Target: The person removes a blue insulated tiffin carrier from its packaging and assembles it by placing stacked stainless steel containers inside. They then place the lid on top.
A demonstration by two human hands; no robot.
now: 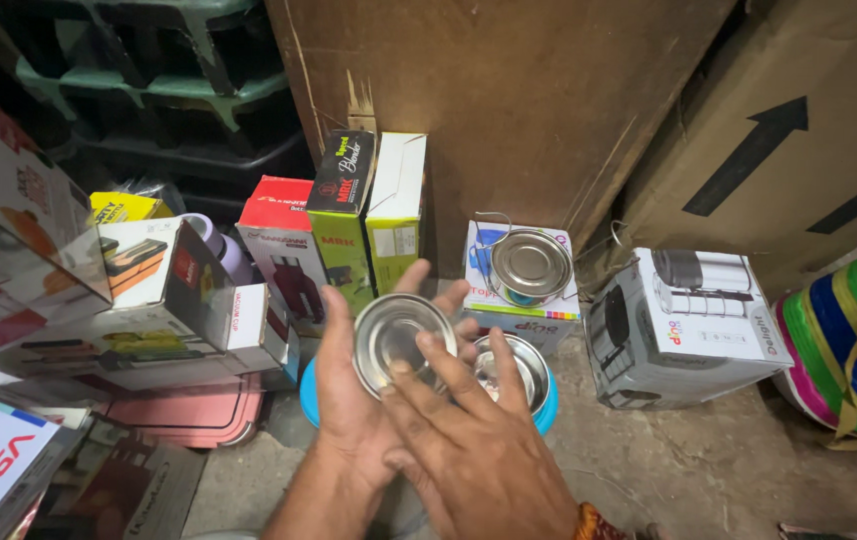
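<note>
My left hand (348, 400) holds a round steel lid (400, 340) upright in its palm, inner side facing me. My right hand (478, 450) lies across it from the right, fingertips touching the lid's lower face. Just behind the hands a steel bowl (518, 372) sits inside a blue round container (546, 412) on the floor. A second steel bowl (531, 265) rests on top of a white and blue carton (533, 322).
Stacked product cartons (138, 310) crowd the left; upright red, black-green and yellow-green boxes (343, 225) lean on a brown board. A white carton (683, 325) picturing a steel tiffin stands right, beside a striped woven bundle (853, 345). A pink tray (188, 415) lies lower left.
</note>
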